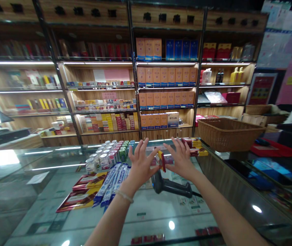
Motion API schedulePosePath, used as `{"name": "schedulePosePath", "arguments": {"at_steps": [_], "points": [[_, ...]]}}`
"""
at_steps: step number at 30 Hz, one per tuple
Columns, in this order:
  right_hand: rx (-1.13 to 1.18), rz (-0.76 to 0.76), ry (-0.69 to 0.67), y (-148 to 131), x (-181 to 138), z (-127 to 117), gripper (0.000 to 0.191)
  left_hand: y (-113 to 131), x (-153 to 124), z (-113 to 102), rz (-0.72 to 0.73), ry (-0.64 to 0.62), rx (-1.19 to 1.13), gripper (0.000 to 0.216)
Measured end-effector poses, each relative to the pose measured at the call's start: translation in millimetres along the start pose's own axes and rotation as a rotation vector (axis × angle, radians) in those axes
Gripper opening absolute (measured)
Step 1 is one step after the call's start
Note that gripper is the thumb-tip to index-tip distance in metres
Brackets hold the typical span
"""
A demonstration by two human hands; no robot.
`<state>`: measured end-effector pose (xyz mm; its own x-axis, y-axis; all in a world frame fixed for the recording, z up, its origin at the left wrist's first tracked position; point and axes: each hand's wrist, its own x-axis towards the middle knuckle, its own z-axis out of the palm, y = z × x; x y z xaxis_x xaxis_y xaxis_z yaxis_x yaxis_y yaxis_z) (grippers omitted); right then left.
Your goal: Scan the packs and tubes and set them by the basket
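Observation:
Both my hands are raised over a glass counter (161,215). Between them I hold a small flat red and yellow pack (162,160) edge-on. My left hand (141,164) pinches it from the left with the thumb, the other fingers spread upward. My right hand (180,159) pinches it from the right, fingers also spread. A black barcode scanner (170,184) lies on the glass just below the pack.
Red chocolate bars (84,191), blue candy packs (111,182) and small white and green bottles (107,155) lie left on the counter. A stack of red packs (194,146) and a wicker basket (228,133) stand right. Shelves of boxed goods (166,99) fill the back wall.

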<state>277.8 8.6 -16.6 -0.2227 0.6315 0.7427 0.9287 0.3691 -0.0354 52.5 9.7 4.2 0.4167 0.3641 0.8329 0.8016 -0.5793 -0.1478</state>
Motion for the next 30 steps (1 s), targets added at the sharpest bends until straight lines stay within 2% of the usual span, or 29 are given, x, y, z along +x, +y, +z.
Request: {"name": "schedulePosePath", "arguments": {"at_steps": [5,10,17,22,27,30], "points": [[0.007,-0.024,-0.023,-4,-3,3,0.081,8,-2,3,0.102,-0.016,-0.031,0.071],[0.031,-0.034,-0.001,-5,-3,2,0.069,9,-2,4,0.104,-0.027,-0.052,0.071],[0.038,-0.027,0.049,0,0,-4,0.064,-1,-1,1,0.01,-0.065,-0.081,0.066],[0.014,-0.031,0.072,2,0,-2,0.061,-10,-4,7,-0.044,-0.113,-0.067,0.074],[-0.037,-0.012,0.104,3,0,1,0.058,-15,-5,13,-0.174,-0.057,0.02,0.099],[-0.083,-0.028,0.137,2,0,1,0.056,-14,-4,10,-0.173,-0.029,0.088,0.094]]}}
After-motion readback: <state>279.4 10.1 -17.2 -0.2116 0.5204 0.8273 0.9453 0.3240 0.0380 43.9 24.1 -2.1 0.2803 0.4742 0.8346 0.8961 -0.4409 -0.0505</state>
